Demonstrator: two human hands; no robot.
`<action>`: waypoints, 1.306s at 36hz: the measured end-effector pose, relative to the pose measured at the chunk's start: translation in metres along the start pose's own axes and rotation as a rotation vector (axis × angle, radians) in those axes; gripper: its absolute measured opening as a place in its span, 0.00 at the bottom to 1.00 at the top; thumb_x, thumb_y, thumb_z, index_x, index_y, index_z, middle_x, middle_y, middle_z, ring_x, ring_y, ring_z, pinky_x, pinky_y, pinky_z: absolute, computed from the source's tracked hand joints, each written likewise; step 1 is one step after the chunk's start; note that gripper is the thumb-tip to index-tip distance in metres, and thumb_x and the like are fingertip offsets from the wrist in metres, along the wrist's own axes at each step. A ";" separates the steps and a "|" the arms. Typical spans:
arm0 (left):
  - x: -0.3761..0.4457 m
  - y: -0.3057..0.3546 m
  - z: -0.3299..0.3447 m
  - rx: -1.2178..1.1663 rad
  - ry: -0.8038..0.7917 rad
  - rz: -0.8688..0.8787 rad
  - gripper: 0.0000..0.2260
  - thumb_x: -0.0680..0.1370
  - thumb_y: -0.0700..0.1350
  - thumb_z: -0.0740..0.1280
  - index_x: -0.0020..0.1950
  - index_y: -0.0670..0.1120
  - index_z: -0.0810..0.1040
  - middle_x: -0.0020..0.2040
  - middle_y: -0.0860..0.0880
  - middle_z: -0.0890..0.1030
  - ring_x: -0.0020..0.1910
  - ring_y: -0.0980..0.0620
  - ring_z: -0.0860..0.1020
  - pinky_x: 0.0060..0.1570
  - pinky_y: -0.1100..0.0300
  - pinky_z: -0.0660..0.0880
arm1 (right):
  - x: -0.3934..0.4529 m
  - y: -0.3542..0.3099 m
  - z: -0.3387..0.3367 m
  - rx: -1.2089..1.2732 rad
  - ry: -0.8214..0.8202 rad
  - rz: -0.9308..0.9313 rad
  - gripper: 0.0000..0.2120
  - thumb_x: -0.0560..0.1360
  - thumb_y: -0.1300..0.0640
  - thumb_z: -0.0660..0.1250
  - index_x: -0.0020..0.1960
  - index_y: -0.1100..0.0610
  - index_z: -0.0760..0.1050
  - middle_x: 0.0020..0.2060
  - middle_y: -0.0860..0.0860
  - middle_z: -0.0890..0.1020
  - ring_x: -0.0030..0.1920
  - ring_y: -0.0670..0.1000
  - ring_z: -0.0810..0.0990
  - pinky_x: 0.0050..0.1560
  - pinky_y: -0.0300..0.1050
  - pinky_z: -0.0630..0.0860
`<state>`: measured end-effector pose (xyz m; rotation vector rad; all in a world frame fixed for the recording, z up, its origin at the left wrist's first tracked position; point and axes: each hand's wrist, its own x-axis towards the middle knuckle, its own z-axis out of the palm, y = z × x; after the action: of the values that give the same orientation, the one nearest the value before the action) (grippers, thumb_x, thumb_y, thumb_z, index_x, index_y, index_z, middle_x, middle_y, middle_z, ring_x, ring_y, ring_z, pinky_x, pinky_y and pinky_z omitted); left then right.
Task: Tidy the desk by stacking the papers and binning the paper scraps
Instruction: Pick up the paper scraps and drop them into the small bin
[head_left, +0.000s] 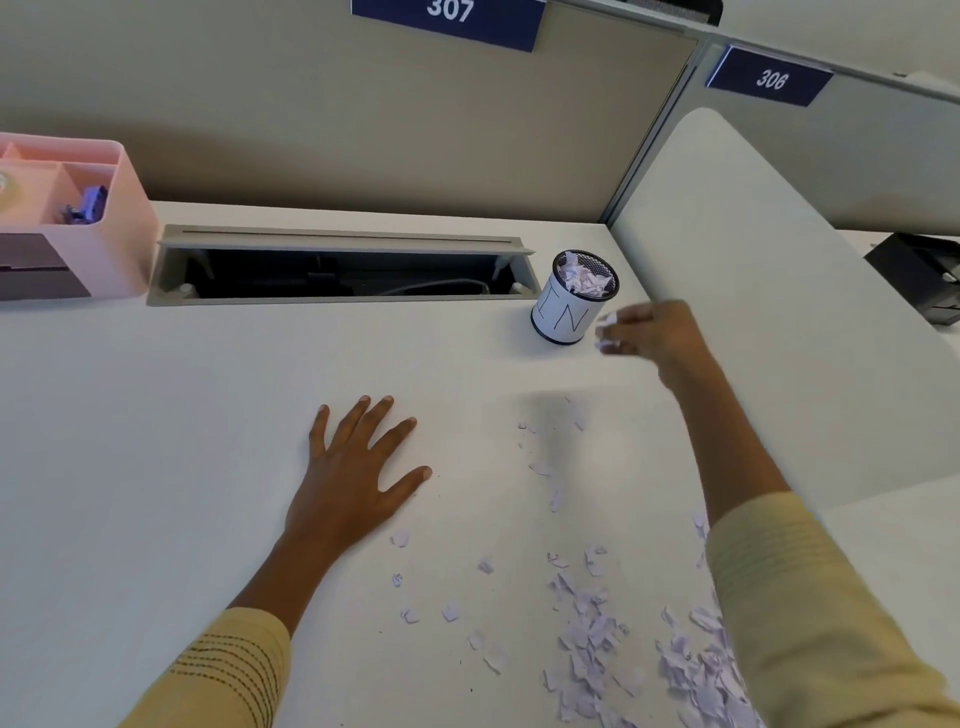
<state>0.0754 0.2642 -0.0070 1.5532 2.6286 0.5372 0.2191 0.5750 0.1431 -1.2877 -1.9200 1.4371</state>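
White desk (156, 467) carries the work. Left hand (353, 467) lies flat on it, fingers spread, holding nothing. Torn paper scraps (592, 639) lie heaped near the front edge, with strays trailing toward the bin (571, 301), a small mesh cup already nearly full. Right hand (654, 332), blurred, pinches a few scraps just beside the bin's rim. Judged weightless, limp, easily scattered; best gathered into a pile and pinched in bunches, not singly.

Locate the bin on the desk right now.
In the head view the bin stands upright at the back right of the desk, just right of the open cable tray; the right hand holds paper scraps beside it.
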 end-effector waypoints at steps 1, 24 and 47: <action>0.000 0.000 0.000 -0.001 0.000 -0.001 0.30 0.76 0.69 0.49 0.70 0.54 0.72 0.74 0.49 0.66 0.75 0.48 0.61 0.73 0.39 0.51 | 0.010 -0.010 -0.001 0.021 0.037 -0.027 0.11 0.65 0.73 0.74 0.46 0.71 0.77 0.37 0.60 0.79 0.26 0.51 0.80 0.33 0.41 0.81; 0.000 0.001 -0.001 0.002 0.001 -0.001 0.30 0.76 0.68 0.50 0.70 0.53 0.72 0.74 0.48 0.67 0.74 0.48 0.62 0.73 0.40 0.50 | -0.004 -0.010 -0.018 -0.097 -0.041 -0.123 0.09 0.69 0.71 0.70 0.48 0.65 0.80 0.40 0.59 0.81 0.39 0.54 0.79 0.38 0.43 0.81; 0.000 0.000 0.000 -0.034 0.015 -0.014 0.32 0.75 0.70 0.47 0.72 0.55 0.69 0.75 0.51 0.64 0.76 0.50 0.58 0.74 0.42 0.46 | -0.089 0.084 0.053 -0.087 -0.024 0.097 0.29 0.61 0.66 0.79 0.59 0.56 0.74 0.41 0.54 0.76 0.36 0.50 0.79 0.39 0.35 0.79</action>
<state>0.0756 0.2638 -0.0069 1.5257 2.6249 0.5911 0.2571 0.4751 0.0641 -1.4274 -1.9795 1.4356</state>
